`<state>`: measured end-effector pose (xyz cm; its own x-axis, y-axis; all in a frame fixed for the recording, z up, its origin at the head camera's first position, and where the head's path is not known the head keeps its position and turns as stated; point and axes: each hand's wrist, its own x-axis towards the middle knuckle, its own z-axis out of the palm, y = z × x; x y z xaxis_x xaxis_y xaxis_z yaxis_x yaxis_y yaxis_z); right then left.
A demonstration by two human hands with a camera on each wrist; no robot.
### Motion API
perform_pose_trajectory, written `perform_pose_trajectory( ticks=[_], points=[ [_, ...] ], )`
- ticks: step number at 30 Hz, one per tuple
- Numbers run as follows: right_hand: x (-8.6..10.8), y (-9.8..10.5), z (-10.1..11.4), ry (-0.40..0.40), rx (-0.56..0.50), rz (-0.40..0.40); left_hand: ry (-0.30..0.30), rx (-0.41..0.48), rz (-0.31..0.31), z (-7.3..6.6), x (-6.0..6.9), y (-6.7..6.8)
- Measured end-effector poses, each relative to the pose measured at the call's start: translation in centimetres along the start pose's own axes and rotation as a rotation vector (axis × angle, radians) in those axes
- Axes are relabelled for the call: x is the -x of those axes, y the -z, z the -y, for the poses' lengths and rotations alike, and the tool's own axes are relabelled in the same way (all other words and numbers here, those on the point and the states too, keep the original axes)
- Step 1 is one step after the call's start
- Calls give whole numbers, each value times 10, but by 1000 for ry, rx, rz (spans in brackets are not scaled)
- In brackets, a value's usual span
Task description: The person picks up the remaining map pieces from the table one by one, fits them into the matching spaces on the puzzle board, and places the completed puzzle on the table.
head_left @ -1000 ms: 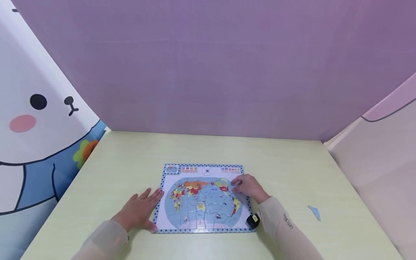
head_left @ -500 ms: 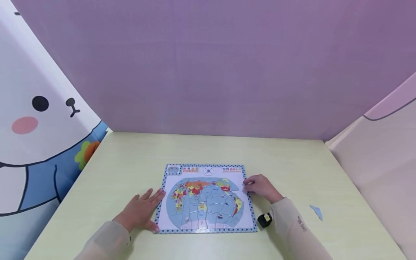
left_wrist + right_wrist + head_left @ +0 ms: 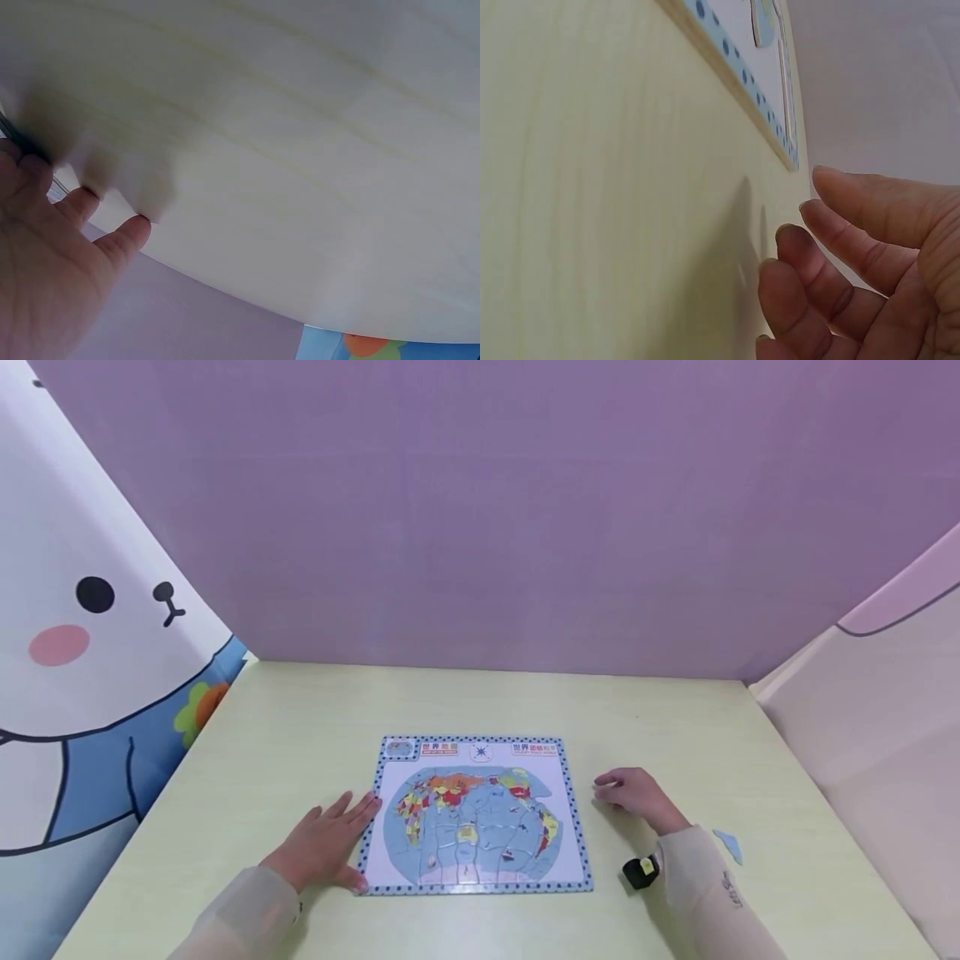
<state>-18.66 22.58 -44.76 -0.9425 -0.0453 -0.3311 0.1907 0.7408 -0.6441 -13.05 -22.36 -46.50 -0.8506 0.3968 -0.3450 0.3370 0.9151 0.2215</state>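
Observation:
A world map jigsaw puzzle board (image 3: pixel 573 827) with a blue dotted border lies flat on the table. Its map shows a white gap at the right edge. My left hand (image 3: pixel 318 843) rests with spread fingers along the board's left edge; in the left wrist view its fingertips (image 3: pixel 135 231) show over the pale tabletop. Right of the board, apart from it, hovers my right hand (image 3: pixel 637 795). The right wrist view shows its fingers (image 3: pixel 784 296) loosely bent with nothing between them. A loose light-blue puzzle piece (image 3: pixel 728 846) lies on the table near the right sleeve.
The pale wooden table (image 3: pixel 315 706) runs back to a purple cloth wall (image 3: pixel 480 527). A cartoon-printed cloth (image 3: pixel 112 693) hangs at the left, a pale one (image 3: pixel 885 727) at the right. A small black camera (image 3: pixel 641 872) sits at the right wrist.
My right hand has moved right, off the map's upper right part and past the board's edge, leaving the gap there in view. The left hand stays at the board's left edge.

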Motion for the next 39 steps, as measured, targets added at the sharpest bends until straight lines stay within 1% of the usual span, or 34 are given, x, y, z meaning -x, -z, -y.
perform_pose_trajectory(
  ticks=[2, 5, 8, 14, 18, 20, 22, 26, 29, 31, 35, 39],
  points=[
    [2, 2, -4, -20, -4, -2, -1, 6, 0, 0, -1, 0],
    [5, 5, -12, -30, -14, -6, -2, 16, 7, -2, -1, 1],
    [8, 9, -19, -30, -31, -21, -6, 19, 9, -2, -3, 1],
    [16, 20, -36, -15, -59, -27, -9, 10, 5, -6, -9, 0],
    [20, 25, -45, -39, -84, -29, -19, 27, 5, -9, -10, 4],
    [22, 27, -45, -53, -94, -28, -13, 17, 7, -8, -9, 7],
    [26, 30, -47, -48, -84, -30, -6, 1, 4, -7, -9, 10],
    [36, 43, -59, -59, -77, -27, -21, -6, 0, -7, -12, 14],
    [45, 55, -72, -99, -85, -31, -39, 10, 5, -7, -14, 15],
    [49, 62, -79, -119, -85, -41, -39, 15, 13, -7, -13, 15],
    [56, 72, -88, -128, -61, -70, -27, -11, 26, -3, -10, 14],
    [59, 78, -99, -138, -43, -95, -40, -58, 29, 1, -7, 12]
  ],
)
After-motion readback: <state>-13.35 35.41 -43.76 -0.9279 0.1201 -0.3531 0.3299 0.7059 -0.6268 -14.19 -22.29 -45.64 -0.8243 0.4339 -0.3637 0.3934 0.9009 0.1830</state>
